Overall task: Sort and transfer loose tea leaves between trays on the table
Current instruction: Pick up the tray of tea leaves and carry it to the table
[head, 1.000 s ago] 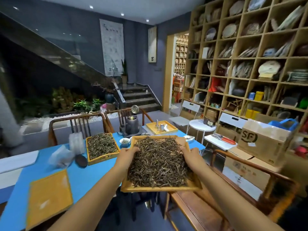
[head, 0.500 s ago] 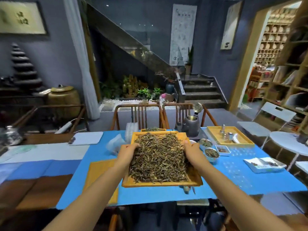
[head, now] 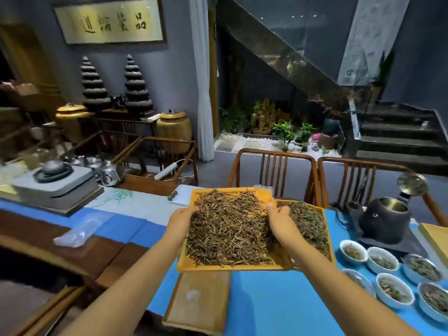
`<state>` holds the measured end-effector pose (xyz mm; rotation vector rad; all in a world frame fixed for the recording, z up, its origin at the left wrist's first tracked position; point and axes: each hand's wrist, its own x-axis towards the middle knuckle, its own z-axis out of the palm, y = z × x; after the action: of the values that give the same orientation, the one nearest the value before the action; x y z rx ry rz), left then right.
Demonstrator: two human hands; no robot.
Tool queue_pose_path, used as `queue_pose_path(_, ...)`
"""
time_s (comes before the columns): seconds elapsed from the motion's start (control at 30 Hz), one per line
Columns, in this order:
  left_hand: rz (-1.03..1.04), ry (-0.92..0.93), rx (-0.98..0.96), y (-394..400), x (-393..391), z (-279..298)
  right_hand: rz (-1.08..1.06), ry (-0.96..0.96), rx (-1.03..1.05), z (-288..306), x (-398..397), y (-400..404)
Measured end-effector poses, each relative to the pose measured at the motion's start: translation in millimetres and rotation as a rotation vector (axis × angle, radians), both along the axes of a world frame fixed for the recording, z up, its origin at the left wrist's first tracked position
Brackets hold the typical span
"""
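I hold a yellow wooden tray [head: 186,264] heaped with dry brown tea leaves [head: 228,229] above the blue table. My left hand [head: 181,220] grips its left side and my right hand [head: 281,223] grips its right side, thumbs over the leaves. Behind and to the right, a second yellow tray [head: 326,226] of darker tea leaves [head: 309,224] lies on the table, partly hidden by my right hand. An empty yellow tray [head: 198,299] lies on the table just below the held one.
Several white bowls of tea [head: 383,275] stand at the right, behind them a dark kettle stove [head: 383,221]. A clear plastic bag [head: 80,231] lies at the left. Two wooden chairs [head: 274,170] stand at the table's far side. A grey tea board [head: 55,187] sits far left.
My view has swung from right to left while I carry the full tray along the table. It now hangs over the empty tray, next to the second tray of leaves.
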<state>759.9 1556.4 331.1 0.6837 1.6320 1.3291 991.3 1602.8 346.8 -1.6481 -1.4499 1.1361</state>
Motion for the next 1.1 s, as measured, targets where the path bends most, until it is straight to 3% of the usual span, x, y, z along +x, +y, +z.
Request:
queue_pose_path(0.47,0.262,-0.138,-0.054,1,-93,-76,0.361,-0.002,0.003,-84,-130,88)
queue_pose_path(1.1,0.542,-0.184,-0.165,-49,-90,-181,0.431,-0.062,-0.127,-202,-143,53)
